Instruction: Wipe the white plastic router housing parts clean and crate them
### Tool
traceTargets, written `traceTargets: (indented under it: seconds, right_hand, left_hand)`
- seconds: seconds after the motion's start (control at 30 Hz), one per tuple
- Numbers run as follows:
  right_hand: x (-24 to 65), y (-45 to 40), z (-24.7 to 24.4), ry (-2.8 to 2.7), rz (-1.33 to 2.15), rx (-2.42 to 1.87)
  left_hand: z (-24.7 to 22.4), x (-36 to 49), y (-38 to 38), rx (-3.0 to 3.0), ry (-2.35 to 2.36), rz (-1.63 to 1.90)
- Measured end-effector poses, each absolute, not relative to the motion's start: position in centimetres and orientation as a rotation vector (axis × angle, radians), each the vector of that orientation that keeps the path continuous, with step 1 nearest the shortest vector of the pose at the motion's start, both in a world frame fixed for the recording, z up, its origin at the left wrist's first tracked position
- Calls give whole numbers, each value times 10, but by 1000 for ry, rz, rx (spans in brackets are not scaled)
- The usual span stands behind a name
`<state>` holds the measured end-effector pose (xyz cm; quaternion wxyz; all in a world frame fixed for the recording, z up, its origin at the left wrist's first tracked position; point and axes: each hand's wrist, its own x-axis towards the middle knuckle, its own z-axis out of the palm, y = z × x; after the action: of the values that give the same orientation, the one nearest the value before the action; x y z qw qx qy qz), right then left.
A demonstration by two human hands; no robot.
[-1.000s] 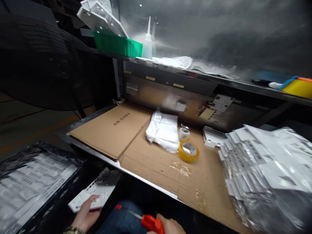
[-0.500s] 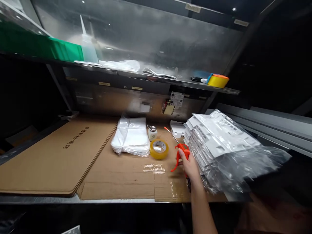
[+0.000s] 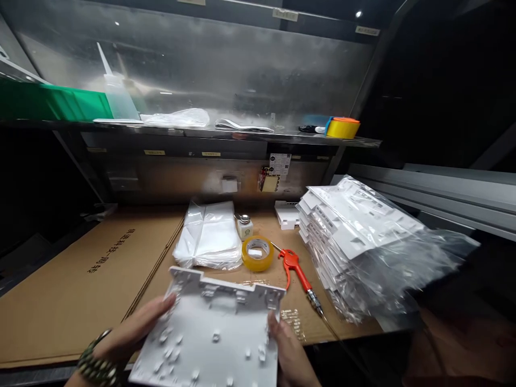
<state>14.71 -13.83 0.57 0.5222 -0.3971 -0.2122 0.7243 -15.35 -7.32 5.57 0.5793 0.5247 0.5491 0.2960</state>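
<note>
A white moulded plastic panel [image 3: 226, 338] with small posts and clips on its face is held up over the front edge of the bench. My left hand [image 3: 147, 320], with a braided band on the wrist, grips its left edge. On the opposite edge my right hand [image 3: 286, 344] is closed, thumb on the face. Behind the panel, to the right, a red air blow gun [image 3: 296, 269] lies on the cardboard. A roll of yellow tape [image 3: 257, 263] sits just left of the gun, beside a stack of clear plastic bags [image 3: 212, 234].
Bagged white panels [image 3: 355, 226] are piled at the right. Flat cardboard sheets [image 3: 80, 290] cover the left side. A small white bottle [image 3: 244, 226] and a white plastic piece [image 3: 287, 215] stand at the back. Above runs a metal shelf [image 3: 242, 134] with a squeeze bottle [image 3: 120, 97].
The air blow gun has left my right hand and now lies on the cardboard. Both hands have come in at the front holding the white panel. The view has shifted slightly.
</note>
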Motion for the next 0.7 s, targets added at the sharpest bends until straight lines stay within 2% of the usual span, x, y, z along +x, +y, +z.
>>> traceTargets:
  seconds: [0.07,0.17,0.27,0.4,0.53,0.7]
  right_hand:
    - [167,-136,7,-310,1627,-992]
    - [194,-133,11,-138,1526,-955]
    - [208,-132,16,-45,1454,-869]
    - [217,-134,19,28,1390,-801]
    - [222,-136,19,57,1345,-811]
    - [224,-139,16,31,1341,-812]
  left_hand:
    - [64,-130,-27,1633,1356,744]
    - [59,-109,32,1864,1479,904]
    - [42,-106,64,2019,1540,888]
    - [27,-117,75,2062,1637,818]
    - [33,-133,84,1973,1685,827]
    - [48,-142,100,1769,1483,824]
